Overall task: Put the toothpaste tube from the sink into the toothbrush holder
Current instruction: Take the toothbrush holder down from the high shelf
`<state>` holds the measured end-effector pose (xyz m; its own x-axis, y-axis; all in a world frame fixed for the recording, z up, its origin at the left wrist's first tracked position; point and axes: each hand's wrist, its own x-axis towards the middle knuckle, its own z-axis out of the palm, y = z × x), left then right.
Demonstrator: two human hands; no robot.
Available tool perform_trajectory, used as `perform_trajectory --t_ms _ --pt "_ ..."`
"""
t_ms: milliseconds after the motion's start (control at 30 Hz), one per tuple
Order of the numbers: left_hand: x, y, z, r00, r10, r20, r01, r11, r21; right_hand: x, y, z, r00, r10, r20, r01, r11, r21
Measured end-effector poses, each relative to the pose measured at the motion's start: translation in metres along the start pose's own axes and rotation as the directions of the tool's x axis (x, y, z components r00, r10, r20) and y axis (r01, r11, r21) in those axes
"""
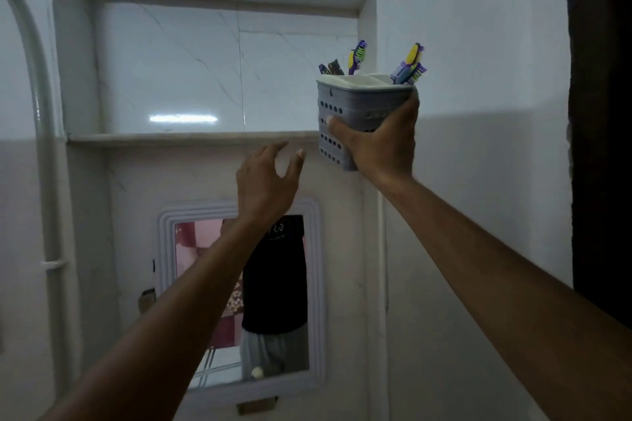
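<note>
My right hand [381,143] grips a grey perforated toothbrush holder [355,102] with a white rim, held up in the air at the right end of a wall niche. Several purple, yellow and blue toothbrushes [408,67] stick out of its compartments. My left hand [266,178] is raised just below the niche ledge, left of the holder, fingers spread and holding nothing. Neither the toothpaste tube nor the sink shows in the head view.
A tiled wall niche with a stone ledge [191,138] is in front of me. Below it hangs a mirror in a pale frame [318,284], reflecting a person's torso. A white pipe [44,147] runs down the left wall. A dark doorway [605,147] is at the right.
</note>
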<state>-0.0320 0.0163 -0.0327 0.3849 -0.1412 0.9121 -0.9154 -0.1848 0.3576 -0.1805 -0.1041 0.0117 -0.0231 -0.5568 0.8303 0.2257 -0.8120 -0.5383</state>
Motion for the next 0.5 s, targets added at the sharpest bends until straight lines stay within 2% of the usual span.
perform_trajectory --t_ms 133,333,500 --pt "-0.055 0.003 -0.008 0.995 -0.023 0.102 0.022 1.0 0.013 -0.056 0.016 -0.045 0.998 0.013 0.056 -0.015 0.999 0.035" --pt "-0.16 -0.009 -0.013 0.96 -0.083 0.268 0.072 0.996 0.049 -0.154 0.064 -0.088 0.968 0.171 0.181 -0.18 0.983 0.033" --pt "-0.269 -0.026 -0.027 0.901 -0.283 0.329 0.244 0.957 0.155 -0.244 0.108 -0.111 0.908 0.333 0.253 -0.332 0.942 -0.048"
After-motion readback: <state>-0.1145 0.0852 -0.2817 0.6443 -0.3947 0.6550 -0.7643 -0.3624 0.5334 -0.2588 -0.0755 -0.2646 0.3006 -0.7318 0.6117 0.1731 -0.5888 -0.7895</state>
